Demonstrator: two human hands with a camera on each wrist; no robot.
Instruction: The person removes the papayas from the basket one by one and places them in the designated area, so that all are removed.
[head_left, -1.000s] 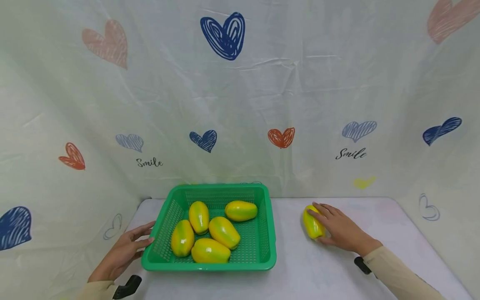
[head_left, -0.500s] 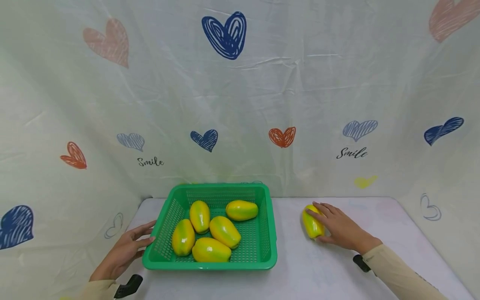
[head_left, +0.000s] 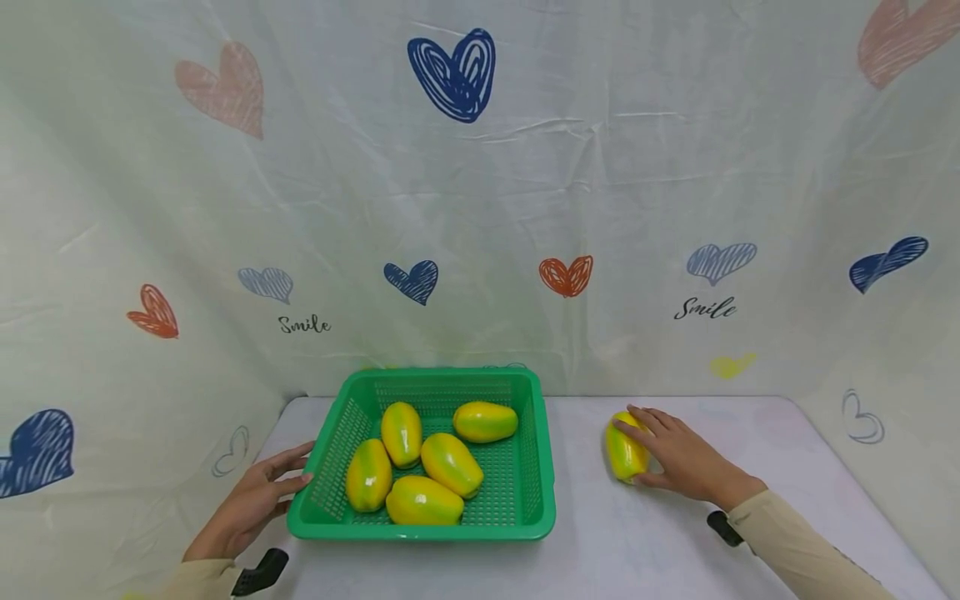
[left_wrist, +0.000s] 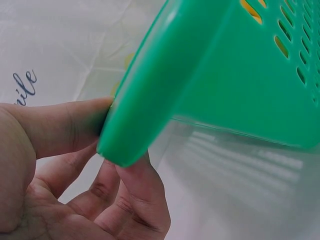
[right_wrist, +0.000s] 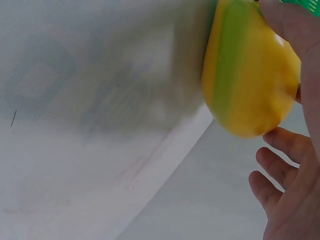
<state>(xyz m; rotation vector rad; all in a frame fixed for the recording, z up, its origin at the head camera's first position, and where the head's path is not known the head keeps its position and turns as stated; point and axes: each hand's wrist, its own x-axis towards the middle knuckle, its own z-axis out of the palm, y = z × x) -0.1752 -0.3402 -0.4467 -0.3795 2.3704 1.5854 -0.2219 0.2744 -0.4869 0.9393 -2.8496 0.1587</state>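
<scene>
Left hand [head_left: 251,504]: thumb and fingers pinch left rim of green basket [head_left: 420,532]; five yellow fruits [head_left: 450,462] inside. Lone yellow fruit [head_left: 622,454]: right of basket, long axis near–far, just left of right hand [head_left: 686,458], the nearer one, which grasps it. Versus earlier head frames: no clear displacement.

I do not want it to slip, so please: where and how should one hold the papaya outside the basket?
Probably around its middle: the papaya lies on its side, and its rounded, glossy ends may slip. Come from above and the right, where the right hand is.
</scene>
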